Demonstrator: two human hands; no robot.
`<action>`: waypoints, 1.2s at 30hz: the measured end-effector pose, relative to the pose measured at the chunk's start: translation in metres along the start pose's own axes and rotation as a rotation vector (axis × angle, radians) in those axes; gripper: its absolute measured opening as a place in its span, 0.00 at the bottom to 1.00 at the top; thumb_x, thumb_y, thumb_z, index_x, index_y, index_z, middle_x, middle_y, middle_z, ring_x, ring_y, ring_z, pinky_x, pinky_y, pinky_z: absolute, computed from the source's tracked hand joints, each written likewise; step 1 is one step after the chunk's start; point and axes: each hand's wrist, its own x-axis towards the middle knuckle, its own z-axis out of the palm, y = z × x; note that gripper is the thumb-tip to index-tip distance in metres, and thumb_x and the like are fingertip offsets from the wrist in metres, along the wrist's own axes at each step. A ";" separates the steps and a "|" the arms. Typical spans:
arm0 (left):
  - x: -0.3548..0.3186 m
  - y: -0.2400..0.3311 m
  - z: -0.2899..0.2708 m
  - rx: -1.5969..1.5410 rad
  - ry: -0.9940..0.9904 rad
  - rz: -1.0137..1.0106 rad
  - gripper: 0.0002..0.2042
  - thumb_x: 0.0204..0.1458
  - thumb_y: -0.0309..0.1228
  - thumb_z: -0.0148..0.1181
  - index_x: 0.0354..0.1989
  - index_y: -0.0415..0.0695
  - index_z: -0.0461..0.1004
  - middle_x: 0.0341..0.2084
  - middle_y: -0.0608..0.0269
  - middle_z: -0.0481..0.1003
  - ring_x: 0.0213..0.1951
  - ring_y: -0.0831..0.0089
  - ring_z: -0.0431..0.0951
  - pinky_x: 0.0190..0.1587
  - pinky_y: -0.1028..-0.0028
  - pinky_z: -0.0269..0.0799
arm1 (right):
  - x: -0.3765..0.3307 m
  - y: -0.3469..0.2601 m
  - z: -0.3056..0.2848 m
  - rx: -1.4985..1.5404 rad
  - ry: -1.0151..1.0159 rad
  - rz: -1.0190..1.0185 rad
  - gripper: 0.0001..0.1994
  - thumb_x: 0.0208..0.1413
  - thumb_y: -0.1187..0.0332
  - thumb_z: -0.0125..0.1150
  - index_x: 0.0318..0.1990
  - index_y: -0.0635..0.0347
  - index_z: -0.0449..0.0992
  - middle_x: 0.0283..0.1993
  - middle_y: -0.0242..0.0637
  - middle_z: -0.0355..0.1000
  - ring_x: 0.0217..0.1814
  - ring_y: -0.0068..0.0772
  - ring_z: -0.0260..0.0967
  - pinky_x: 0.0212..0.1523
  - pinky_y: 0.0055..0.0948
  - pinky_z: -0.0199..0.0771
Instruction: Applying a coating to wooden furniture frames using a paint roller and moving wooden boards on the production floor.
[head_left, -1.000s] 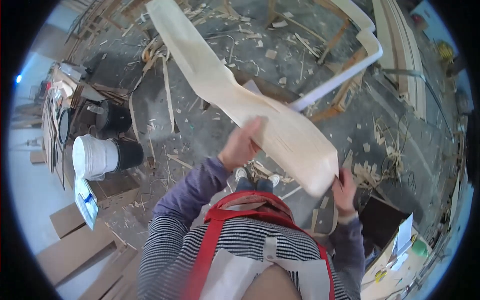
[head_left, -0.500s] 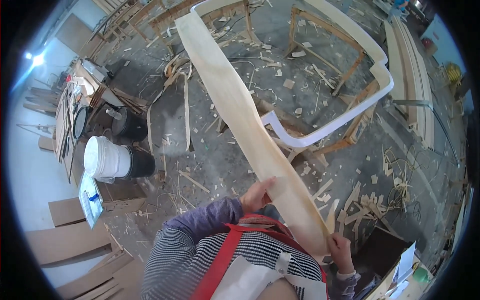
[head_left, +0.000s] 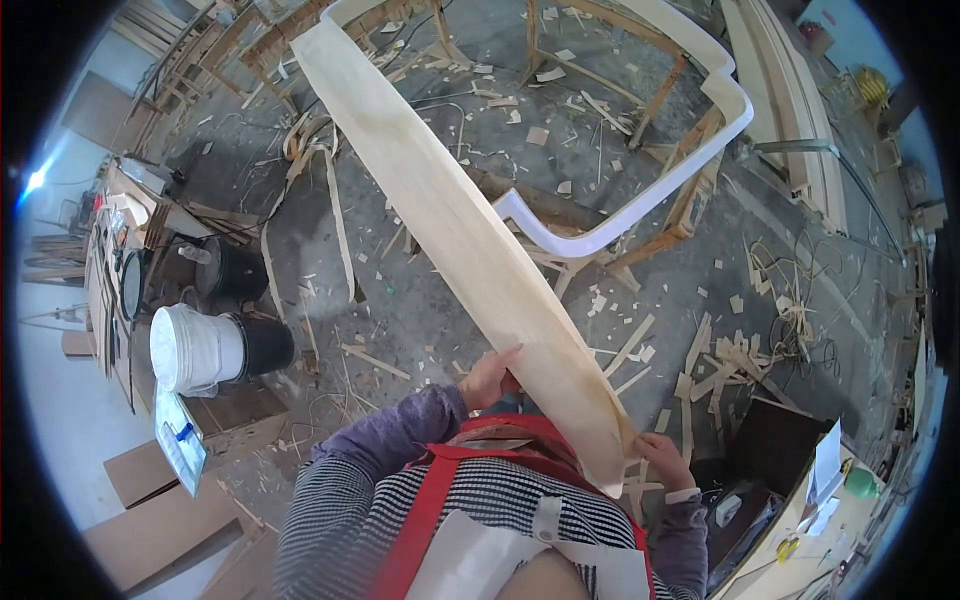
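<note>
A long pale wooden plank (head_left: 470,230) runs from the upper left down to my chest, its near end tapering to a point. My left hand (head_left: 490,375) grips its left edge near the lower end. My right hand (head_left: 660,460) holds the tip from the right side. The plank's far end reaches over a white curved frame (head_left: 640,220) on wooden trestles.
Wood offcuts and shavings (head_left: 720,360) litter the grey floor. A white bucket (head_left: 195,348) and a black bucket (head_left: 260,345) lie at the left by a cluttered bench (head_left: 120,250). Cardboard sheets (head_left: 160,520) lie at the lower left. A dark box (head_left: 770,445) and a table corner are at the lower right.
The plank has swung up and away, now stretching far toward the upper left. My hands have slid down toward its near end, and the view has shifted down over the white frame.
</note>
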 end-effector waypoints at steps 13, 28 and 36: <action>-0.015 0.020 0.014 -0.033 -0.083 0.003 0.19 0.65 0.40 0.49 0.57 0.40 0.69 0.49 0.58 0.76 0.47 0.68 0.79 0.52 0.68 0.74 | -0.021 -0.020 -0.003 -0.002 0.290 -0.089 0.13 0.63 0.64 0.54 0.31 0.62 0.78 0.26 0.21 0.67 0.29 0.15 0.60 0.31 0.20 0.59; 0.009 -0.006 -0.050 0.057 0.068 -0.061 0.15 0.63 0.37 0.52 0.50 0.38 0.73 0.42 0.58 0.78 0.42 0.67 0.80 0.49 0.66 0.77 | 0.028 0.034 0.015 -0.382 0.291 -0.130 0.15 0.60 0.62 0.58 0.30 0.68 0.76 0.23 0.30 0.68 0.28 0.18 0.62 0.30 0.27 0.64; 0.037 0.059 -0.078 -0.104 0.153 0.211 0.14 0.62 0.38 0.53 0.45 0.39 0.73 0.35 0.58 0.79 0.36 0.68 0.81 0.42 0.68 0.78 | 0.081 0.056 -0.011 -0.366 0.091 0.005 0.17 0.58 0.59 0.59 0.35 0.68 0.77 0.29 0.34 0.72 0.34 0.22 0.66 0.36 0.28 0.66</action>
